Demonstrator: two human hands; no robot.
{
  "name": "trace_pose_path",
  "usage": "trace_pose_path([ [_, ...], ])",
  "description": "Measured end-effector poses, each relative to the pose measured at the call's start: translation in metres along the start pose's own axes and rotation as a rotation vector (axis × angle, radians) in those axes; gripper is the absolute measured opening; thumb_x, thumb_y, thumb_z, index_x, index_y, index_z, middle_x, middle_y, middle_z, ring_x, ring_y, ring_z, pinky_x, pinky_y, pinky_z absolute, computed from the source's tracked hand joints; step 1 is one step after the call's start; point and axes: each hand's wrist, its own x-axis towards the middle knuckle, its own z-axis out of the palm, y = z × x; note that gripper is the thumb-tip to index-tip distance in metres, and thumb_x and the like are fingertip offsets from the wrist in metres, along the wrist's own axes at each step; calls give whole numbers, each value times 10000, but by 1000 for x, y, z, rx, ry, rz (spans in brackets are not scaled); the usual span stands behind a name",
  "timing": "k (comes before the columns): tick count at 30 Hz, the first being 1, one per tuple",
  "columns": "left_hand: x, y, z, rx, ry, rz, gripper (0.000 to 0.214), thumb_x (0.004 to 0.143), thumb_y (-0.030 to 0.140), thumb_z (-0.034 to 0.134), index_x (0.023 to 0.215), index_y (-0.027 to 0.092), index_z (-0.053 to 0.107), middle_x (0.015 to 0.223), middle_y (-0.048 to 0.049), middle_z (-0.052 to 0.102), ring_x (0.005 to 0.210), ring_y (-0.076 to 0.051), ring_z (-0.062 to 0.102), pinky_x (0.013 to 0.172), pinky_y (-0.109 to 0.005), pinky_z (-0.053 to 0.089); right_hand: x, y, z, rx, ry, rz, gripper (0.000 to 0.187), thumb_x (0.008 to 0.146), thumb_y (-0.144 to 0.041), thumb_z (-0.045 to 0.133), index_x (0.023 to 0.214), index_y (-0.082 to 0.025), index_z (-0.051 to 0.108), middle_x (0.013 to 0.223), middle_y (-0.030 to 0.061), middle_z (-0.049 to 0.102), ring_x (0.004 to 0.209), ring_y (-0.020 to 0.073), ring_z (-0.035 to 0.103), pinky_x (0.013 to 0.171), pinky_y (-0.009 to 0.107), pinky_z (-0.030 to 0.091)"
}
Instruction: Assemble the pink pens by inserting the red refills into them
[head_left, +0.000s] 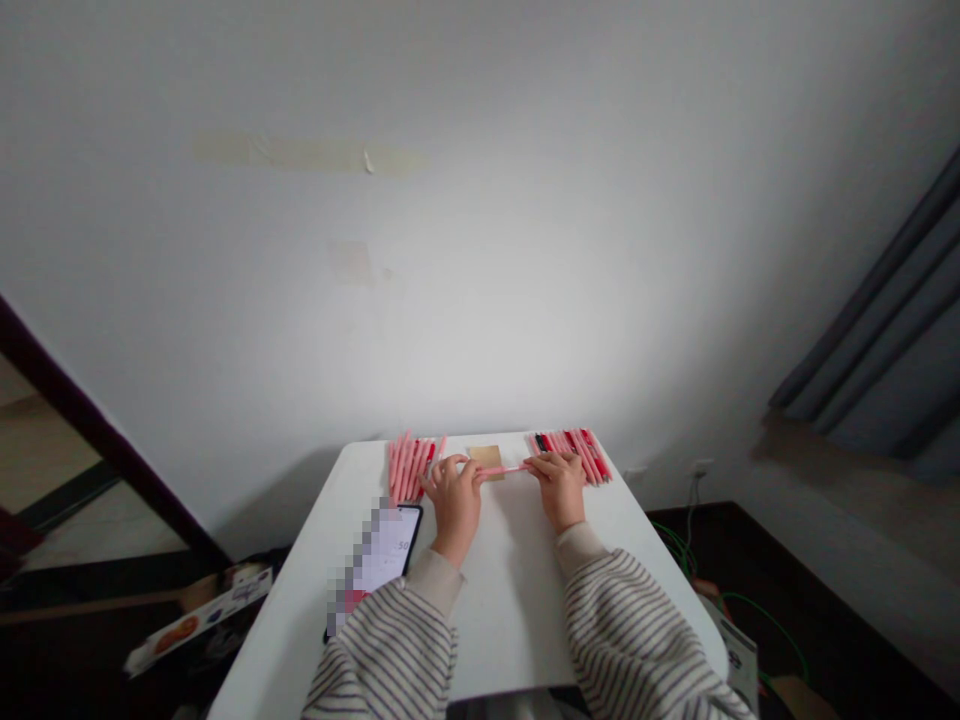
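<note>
Phone (382,550), screen pixelated | loose pink pens (409,468), tips hard to separate | my left hand (454,500), fingers curled on pink pen (502,469), its ends hidden, across tan card (486,458) | my right hand (556,488), fingers narrowly pinching it | red-and-pink pens (574,453)

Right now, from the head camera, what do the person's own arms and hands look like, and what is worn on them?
Both arms wear long off-white sleeves with thin dark stripes, the left sleeve and the right sleeve alike. The left cuff and right cuff are plain, without stripes. The left hand and right hand are bare, without gloves.
</note>
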Motion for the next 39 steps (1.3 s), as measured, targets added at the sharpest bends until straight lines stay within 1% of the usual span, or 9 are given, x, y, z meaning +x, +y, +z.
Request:
trace_pose_path([
  [4,1,0,0,9,-4,-7,188,854,343,516,942,310,678,1136,-42,595,1115,-266,416,995,-553,241,1,0,-1,3,-3,-1,279,915,-404,489,872,-335,757,916,17,713,951,242,398,804,362,237],
  [10,1,1,-1,32,-10,-26,195,852,269,504,880,289,696,1109,-52,600,1094,-261,437,983,-552,257,1,-2,-3,8,-7,-16,248,910,-375,510,878,-344,754,918,8,714,947,236,403,802,358,243],
  [16,0,2,-3,44,-2,-24,220,875,319,474,914,280,687,1140,-53,609,1116,-277,426,1013,-608,205,1,-1,-3,-8,-15,-9,244,905,-379,514,882,-342,754,922,17,712,954,243,406,802,363,244],
  [18,0,2,-3,36,-1,-22,230,879,351,468,926,288,685,1148,-55,607,1116,-277,427,1010,-606,212,1,0,-2,-17,-12,-10,246,903,-384,515,879,-339,755,920,26,709,959,244,411,799,364,245],
  [21,0,2,-3,11,1,-10,223,859,388,506,976,305,676,1151,-61,599,1121,-275,426,1008,-584,230,1,2,0,-37,-5,-16,241,897,-395,521,874,-341,755,912,33,707,959,243,415,787,361,246],
  [23,0,2,-2,-1,7,0,221,834,374,550,1009,308,667,1150,-63,594,1128,-272,424,1015,-572,228,0,2,0,-39,-4,-20,241,896,-399,522,871,-342,755,911,33,706,955,243,415,785,361,245],
  [26,-1,1,0,-9,17,6,209,816,338,580,1004,303,664,1144,-60,589,1136,-267,422,1028,-567,213,0,1,0,-25,-3,-16,263,903,-410,506,863,-340,756,916,33,707,955,248,409,793,367,240],
  [33,-2,1,-2,18,9,11,195,858,363,508,944,301,672,1139,-52,591,1129,-270,422,999,-572,257,1,-4,-4,1,-17,5,309,920,-416,471,863,-325,760,917,36,711,951,252,402,801,377,238],
  [39,-1,2,-3,67,7,-8,217,873,360,479,922,298,681,1131,-50,601,1112,-276,435,999,-615,253,1,-5,-4,-12,-10,-5,272,908,-405,504,855,-333,761,921,29,714,952,251,410,815,379,247],
])
